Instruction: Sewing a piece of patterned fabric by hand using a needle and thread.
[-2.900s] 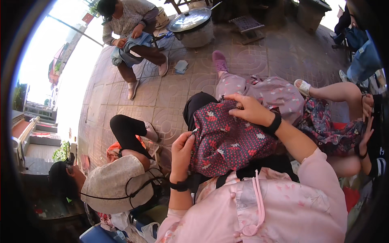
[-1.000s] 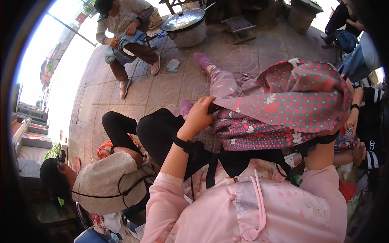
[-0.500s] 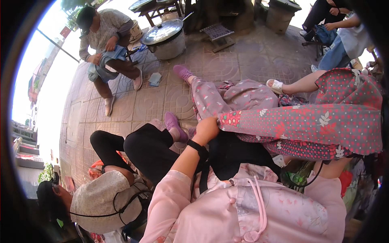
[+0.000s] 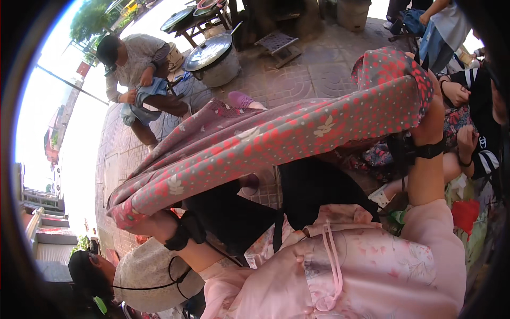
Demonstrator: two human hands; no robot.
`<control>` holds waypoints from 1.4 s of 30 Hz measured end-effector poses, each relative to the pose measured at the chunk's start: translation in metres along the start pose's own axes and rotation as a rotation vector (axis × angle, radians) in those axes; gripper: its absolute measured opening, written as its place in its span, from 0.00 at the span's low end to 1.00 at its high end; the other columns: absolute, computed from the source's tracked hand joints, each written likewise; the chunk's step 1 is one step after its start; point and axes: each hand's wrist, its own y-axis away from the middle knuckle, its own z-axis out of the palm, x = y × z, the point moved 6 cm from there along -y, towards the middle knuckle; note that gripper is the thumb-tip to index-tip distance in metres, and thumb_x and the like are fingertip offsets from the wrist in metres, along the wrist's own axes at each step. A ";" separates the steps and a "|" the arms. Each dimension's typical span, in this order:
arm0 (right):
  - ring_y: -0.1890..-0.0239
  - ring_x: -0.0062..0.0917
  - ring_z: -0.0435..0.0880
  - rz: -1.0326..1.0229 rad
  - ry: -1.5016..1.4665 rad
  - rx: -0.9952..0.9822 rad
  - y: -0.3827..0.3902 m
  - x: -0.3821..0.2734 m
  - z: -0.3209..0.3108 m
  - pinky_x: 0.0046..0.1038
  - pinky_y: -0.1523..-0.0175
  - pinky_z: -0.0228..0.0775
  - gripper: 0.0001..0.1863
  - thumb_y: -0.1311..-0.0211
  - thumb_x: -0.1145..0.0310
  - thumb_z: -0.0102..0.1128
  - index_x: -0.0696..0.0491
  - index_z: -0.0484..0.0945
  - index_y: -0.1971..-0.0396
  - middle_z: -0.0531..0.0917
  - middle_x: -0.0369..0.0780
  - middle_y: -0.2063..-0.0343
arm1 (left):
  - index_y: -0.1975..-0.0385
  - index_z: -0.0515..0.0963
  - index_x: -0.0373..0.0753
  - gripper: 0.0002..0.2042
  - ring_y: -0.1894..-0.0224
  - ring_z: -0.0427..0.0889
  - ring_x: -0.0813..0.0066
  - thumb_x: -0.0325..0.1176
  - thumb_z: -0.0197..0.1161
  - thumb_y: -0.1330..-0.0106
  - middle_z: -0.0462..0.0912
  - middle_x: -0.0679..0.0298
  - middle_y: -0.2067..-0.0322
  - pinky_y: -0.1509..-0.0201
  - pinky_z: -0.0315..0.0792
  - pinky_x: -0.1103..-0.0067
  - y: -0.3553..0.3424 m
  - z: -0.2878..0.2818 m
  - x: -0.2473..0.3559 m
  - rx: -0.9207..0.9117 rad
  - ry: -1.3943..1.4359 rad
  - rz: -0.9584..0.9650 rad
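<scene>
A long grey cloth (image 4: 265, 135) with red dots and pale leaf prints, perhaps a garment, is stretched in front of me between my two hands. Its left end is folded over my left hand (image 4: 150, 223), which grips it low on the left; the fingers are mostly under the fabric. Higher up, on the right, my right hand (image 4: 428, 118) holds the other end, its fingers largely covered by the bunched red-dotted part. Looser folds of the cloth hang away on the far side. Black bands circle both my wrists.
A seated person (image 4: 133, 69) handles blue cloth at the far left. A large lidded pot (image 4: 215, 61) and a low stool (image 4: 277, 45) stand on the paving. Another person (image 4: 143, 271) sits close on my left, and others are near on the right.
The cloth has swung from my right side to stretch across in front of me. My left hand has moved left and nearer; my right hand has risen, lifting its end.
</scene>
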 end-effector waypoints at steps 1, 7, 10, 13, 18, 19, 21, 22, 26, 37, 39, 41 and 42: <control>0.52 0.25 0.83 0.011 0.035 0.064 0.001 0.004 0.006 0.27 0.48 0.76 0.21 0.34 0.76 0.54 0.60 0.73 0.42 0.82 0.42 0.51 | 0.48 0.70 0.32 0.16 0.54 0.82 0.69 0.31 0.57 0.32 0.80 0.54 0.54 0.47 0.77 0.75 -0.038 -0.054 -0.052 0.219 0.102 0.314; 0.50 0.27 0.83 0.125 -0.101 0.109 0.027 0.021 -0.030 0.30 0.43 0.75 0.21 0.31 0.72 0.50 0.60 0.70 0.40 0.82 0.43 0.49 | 0.52 0.74 0.31 0.16 0.53 0.81 0.69 0.29 0.60 0.39 0.81 0.56 0.55 0.45 0.74 0.78 0.009 -0.138 0.010 0.444 0.119 0.494; 0.46 0.29 0.80 0.027 0.099 0.265 0.031 0.008 -0.076 0.32 0.40 0.72 0.20 0.28 0.66 0.48 0.59 0.72 0.42 0.79 0.43 0.46 | 0.55 0.77 0.29 0.15 0.53 0.81 0.67 0.28 0.60 0.41 0.82 0.57 0.56 0.44 0.73 0.77 0.036 -0.113 0.021 0.107 -0.027 0.336; 0.41 0.31 0.76 0.010 0.133 0.614 0.040 -0.008 -0.121 0.34 0.36 0.68 0.20 0.27 0.65 0.46 0.58 0.71 0.40 0.76 0.43 0.42 | 0.56 0.79 0.34 0.18 0.55 0.80 0.48 0.27 0.64 0.49 0.82 0.50 0.60 0.51 0.73 0.68 0.072 -0.034 -0.010 -1.108 -0.152 0.044; 0.42 0.33 0.77 -0.015 0.329 0.693 0.040 -0.005 -0.166 0.34 0.36 0.67 0.20 0.29 0.67 0.48 0.59 0.72 0.41 0.77 0.41 0.42 | 0.49 0.78 0.40 0.21 0.57 0.81 0.48 0.26 0.61 0.47 0.82 0.51 0.60 0.52 0.74 0.64 0.135 -0.021 -0.004 -1.420 -0.252 0.141; 0.42 0.33 0.77 0.005 0.308 0.675 0.035 0.000 -0.162 0.34 0.36 0.67 0.20 0.29 0.67 0.48 0.59 0.72 0.41 0.77 0.41 0.42 | 0.49 0.78 0.41 0.21 0.57 0.81 0.49 0.26 0.61 0.46 0.82 0.51 0.60 0.52 0.74 0.64 0.138 -0.020 0.003 -1.412 -0.200 0.131; 0.46 0.28 0.79 -0.183 1.357 0.428 0.025 -0.010 -0.126 0.29 0.43 0.72 0.18 0.30 0.71 0.50 0.61 0.74 0.44 0.79 0.41 0.46 | 0.50 0.78 0.40 0.21 0.58 0.81 0.53 0.24 0.61 0.47 0.82 0.53 0.61 0.54 0.75 0.67 0.138 -0.012 0.018 -1.371 -0.192 0.081; 0.48 0.26 0.80 -0.302 1.883 0.258 0.023 -0.005 -0.107 0.26 0.46 0.74 0.17 0.31 0.72 0.51 0.61 0.75 0.46 0.80 0.41 0.48 | 0.51 0.79 0.40 0.21 0.60 0.82 0.57 0.21 0.61 0.48 0.82 0.55 0.62 0.55 0.76 0.71 0.137 -0.003 0.022 -1.367 -0.147 0.064; 0.52 0.21 0.80 -0.116 0.890 0.530 0.010 0.025 -0.094 0.22 0.47 0.72 0.17 0.32 0.77 0.52 0.62 0.75 0.46 0.82 0.38 0.53 | 0.55 0.80 0.37 0.15 0.60 0.83 0.59 0.20 0.58 0.42 0.83 0.54 0.58 0.56 0.75 0.72 0.084 -0.016 0.051 -0.762 -0.004 0.328; 0.58 0.46 0.82 0.339 1.215 -0.548 0.029 0.224 0.055 0.38 0.52 0.73 0.16 0.54 0.75 0.54 0.61 0.77 0.61 0.83 0.53 0.64 | 0.38 0.68 0.37 0.26 0.40 0.73 0.51 0.28 0.62 0.39 0.70 0.49 0.39 0.38 0.68 0.68 0.076 0.001 -0.051 -0.767 -0.269 0.137; 0.60 0.46 0.83 0.363 1.166 -0.560 0.046 0.237 0.051 0.38 0.53 0.73 0.17 0.55 0.76 0.54 0.62 0.78 0.62 0.83 0.53 0.65 | 0.39 0.69 0.36 0.26 0.39 0.72 0.49 0.28 0.63 0.40 0.69 0.48 0.38 0.36 0.67 0.67 0.083 0.001 -0.057 -0.732 -0.206 0.067; 0.63 0.40 0.83 0.389 1.122 -0.515 0.040 0.234 0.050 0.34 0.56 0.73 0.15 0.53 0.75 0.56 0.61 0.79 0.63 0.83 0.49 0.68 | 0.41 0.71 0.35 0.24 0.39 0.72 0.48 0.28 0.63 0.40 0.70 0.48 0.39 0.35 0.66 0.66 0.081 -0.006 -0.044 -0.602 -0.376 0.188; 0.67 0.34 0.84 0.410 1.075 -0.469 0.036 0.231 0.049 0.31 0.58 0.73 0.13 0.52 0.74 0.57 0.61 0.79 0.63 0.84 0.46 0.70 | 0.43 0.73 0.35 0.23 0.39 0.72 0.48 0.28 0.64 0.40 0.70 0.48 0.39 0.35 0.66 0.65 0.079 -0.007 -0.041 -0.565 -0.339 0.152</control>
